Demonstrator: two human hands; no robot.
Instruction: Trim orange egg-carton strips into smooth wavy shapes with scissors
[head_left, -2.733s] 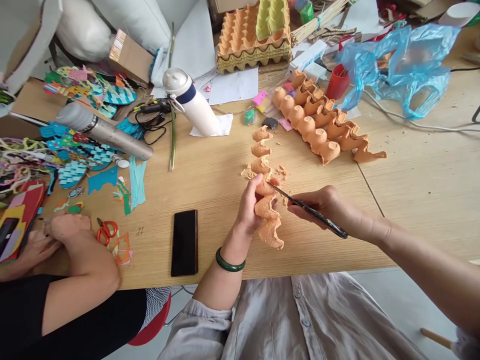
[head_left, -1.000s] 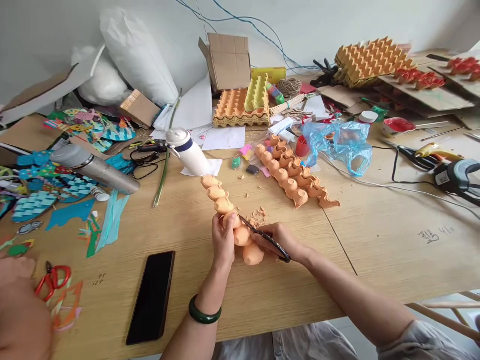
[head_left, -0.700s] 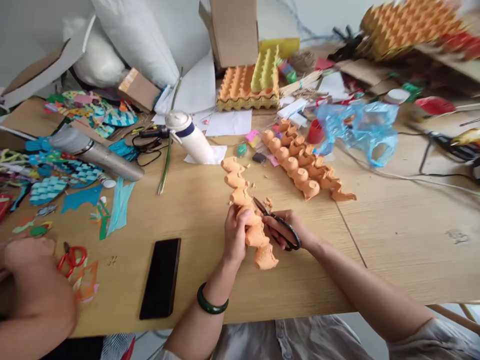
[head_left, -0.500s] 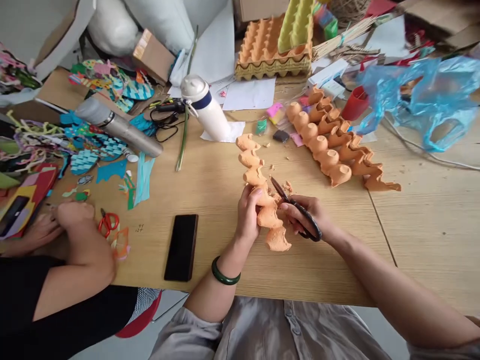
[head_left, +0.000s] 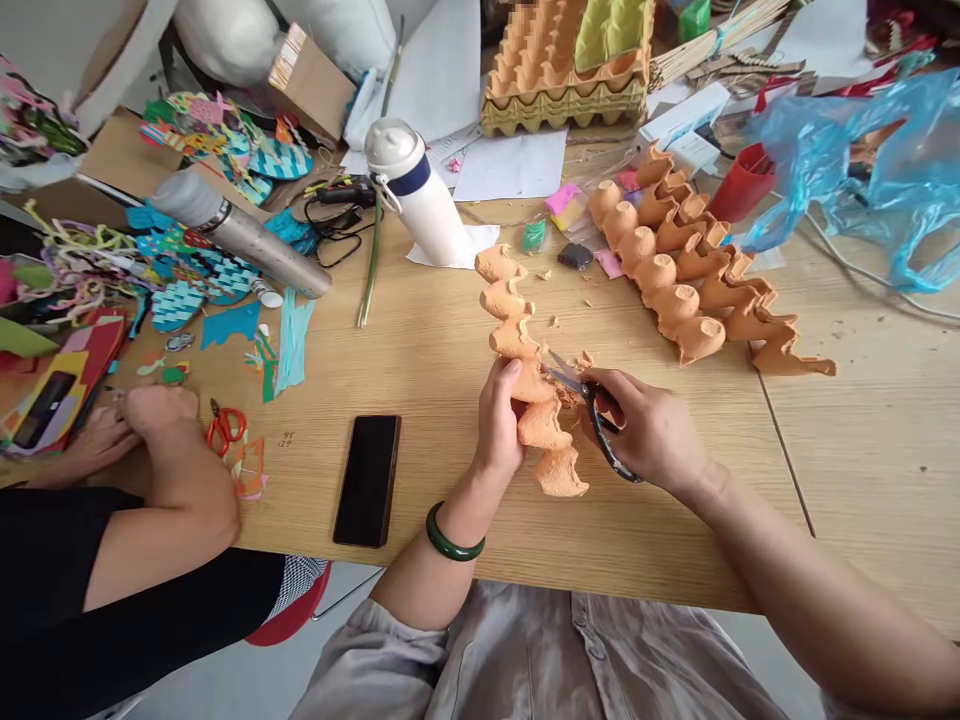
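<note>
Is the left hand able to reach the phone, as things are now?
Probably yes: the phone lies close by and nothing stands between, but the left hand holds the carton strip.

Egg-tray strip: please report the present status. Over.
Left grip: holding orange egg-tray strip. Right grip: black-handled scissors, blades parted at strip's edge. Pulp scraps beside blades.

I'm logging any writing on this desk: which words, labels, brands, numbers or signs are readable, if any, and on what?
Nothing reads with certainty.
Table: two short handwritten lines, too small to read surely.
Strip and black scissors: no readable text.
White bottle: no readable label.
Phone: dark screen, nothing readable.
</note>
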